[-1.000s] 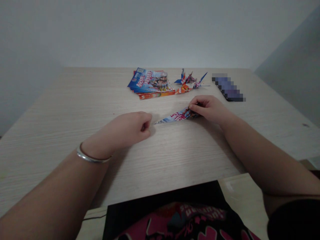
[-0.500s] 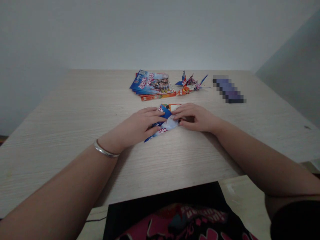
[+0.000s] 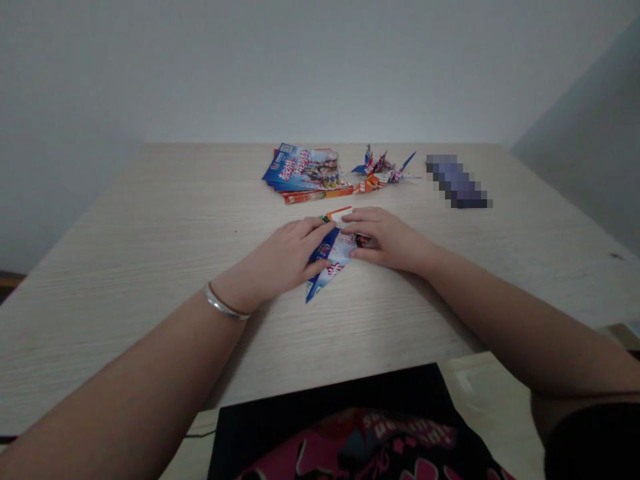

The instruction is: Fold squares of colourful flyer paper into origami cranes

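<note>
A folded piece of printed paper [image 3: 334, 257], blue, white and orange, lies on the light wooden table [image 3: 150, 220] between my two hands. My left hand [image 3: 290, 257] presses on its left side, fingers stretched along the fold, a silver bangle on the wrist. My right hand [image 3: 385, 238] holds its right side, fingers and thumb pinched on the paper's edge. A pointed tip of the paper sticks out below my left fingers.
A stack of printed leaflets [image 3: 305, 173] lies further back at the middle. Beside it stand folded paper cranes [image 3: 383, 172]. A dark pixelated object [image 3: 457, 181] lies at the back right. Grey walls close off the table's far and right sides.
The narrow folded strip has been turned and opened into a wider shape. My left hand went from a fist beside it to fingers laid on it, and both hands came together at the middle.
</note>
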Demonstrator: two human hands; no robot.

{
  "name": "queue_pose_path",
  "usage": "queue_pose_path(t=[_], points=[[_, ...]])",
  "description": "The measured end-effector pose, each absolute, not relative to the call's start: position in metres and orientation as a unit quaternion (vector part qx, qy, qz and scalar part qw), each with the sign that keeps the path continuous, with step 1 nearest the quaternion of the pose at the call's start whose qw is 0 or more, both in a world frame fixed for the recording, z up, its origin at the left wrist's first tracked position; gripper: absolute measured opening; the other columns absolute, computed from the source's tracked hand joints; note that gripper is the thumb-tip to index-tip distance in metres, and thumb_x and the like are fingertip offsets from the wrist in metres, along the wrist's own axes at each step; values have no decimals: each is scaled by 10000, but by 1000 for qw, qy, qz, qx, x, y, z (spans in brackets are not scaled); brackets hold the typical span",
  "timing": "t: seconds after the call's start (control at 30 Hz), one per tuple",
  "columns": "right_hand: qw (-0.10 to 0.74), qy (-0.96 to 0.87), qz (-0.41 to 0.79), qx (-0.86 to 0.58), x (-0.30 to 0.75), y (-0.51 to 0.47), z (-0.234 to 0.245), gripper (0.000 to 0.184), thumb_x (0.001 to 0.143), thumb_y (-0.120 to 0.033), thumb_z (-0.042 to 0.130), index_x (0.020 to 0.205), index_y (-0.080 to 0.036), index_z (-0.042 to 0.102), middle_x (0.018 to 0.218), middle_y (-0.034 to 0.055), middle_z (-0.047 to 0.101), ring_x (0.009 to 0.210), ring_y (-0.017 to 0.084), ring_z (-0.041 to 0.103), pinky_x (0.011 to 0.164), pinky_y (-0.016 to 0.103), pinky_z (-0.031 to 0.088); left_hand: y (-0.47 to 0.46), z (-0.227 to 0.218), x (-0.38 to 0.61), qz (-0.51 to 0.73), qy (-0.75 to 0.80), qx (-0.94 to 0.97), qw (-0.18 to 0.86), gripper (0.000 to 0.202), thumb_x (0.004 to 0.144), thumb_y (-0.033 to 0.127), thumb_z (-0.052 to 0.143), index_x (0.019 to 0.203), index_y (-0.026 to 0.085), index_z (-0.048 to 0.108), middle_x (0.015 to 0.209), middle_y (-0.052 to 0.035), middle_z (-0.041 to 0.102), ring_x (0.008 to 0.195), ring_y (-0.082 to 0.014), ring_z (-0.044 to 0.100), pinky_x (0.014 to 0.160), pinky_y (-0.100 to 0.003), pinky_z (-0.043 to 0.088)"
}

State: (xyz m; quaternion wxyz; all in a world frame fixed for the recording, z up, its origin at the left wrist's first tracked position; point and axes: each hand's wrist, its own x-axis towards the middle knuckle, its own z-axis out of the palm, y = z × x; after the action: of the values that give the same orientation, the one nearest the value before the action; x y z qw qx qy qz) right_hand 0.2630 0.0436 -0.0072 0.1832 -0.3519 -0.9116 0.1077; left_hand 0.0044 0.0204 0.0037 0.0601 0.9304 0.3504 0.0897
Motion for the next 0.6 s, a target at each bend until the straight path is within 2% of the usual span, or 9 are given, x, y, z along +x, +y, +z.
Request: queue_pose_path(t=[0.17, 0.33, 0.47, 0.6], points=[[184, -899, 115, -381, 264, 43, -10, 527, 847, -375, 750, 1309, -128, 697, 1414, 195, 656, 1342, 336, 594, 1173, 545, 428, 22, -4, 4, 53, 354, 933, 33, 691, 1047, 494, 397, 1539, 9, 401, 1607, -262, 410, 1493, -364, 394, 1258, -498, 282], [168, -904, 108, -379, 263, 41, -9, 568, 868, -397, 718, 1351, -102, 668, 1465, 216, 610, 1381, 350, 558, 1183, 554, 420, 19, 4, 6, 35, 386, 921, 30, 810, 1017, 609, 433, 1568, 22, 352, 1609, -262, 409, 1478, -370, 419, 1234, -492, 319], [188, -897, 139, -375, 261, 43, -9, 515, 847, -370, 738, 1300, -131, 690, 1462, 210, 614, 1393, 345, 555, 1179, 571, 411, 16, 11, 7, 41, 392, 919, 21, 848, 973, 644, 528, 1564, 52, 382, 1552, -254, 476, 1404, -380, 478, 1185, -495, 376], [228, -888, 187, -352, 260, 44, -7, 315, 787, -337, 778, 1063, -194, 725, 1395, 170, 669, 1335, 326, 605, 1130, 566, 442, 14, 13, 6, 47, 394, 918, 15, 853, 950, 648, 567, 1555, 69, 406, 1443, -251, 556, 1303, -387, 531, 1114, -512, 430]])
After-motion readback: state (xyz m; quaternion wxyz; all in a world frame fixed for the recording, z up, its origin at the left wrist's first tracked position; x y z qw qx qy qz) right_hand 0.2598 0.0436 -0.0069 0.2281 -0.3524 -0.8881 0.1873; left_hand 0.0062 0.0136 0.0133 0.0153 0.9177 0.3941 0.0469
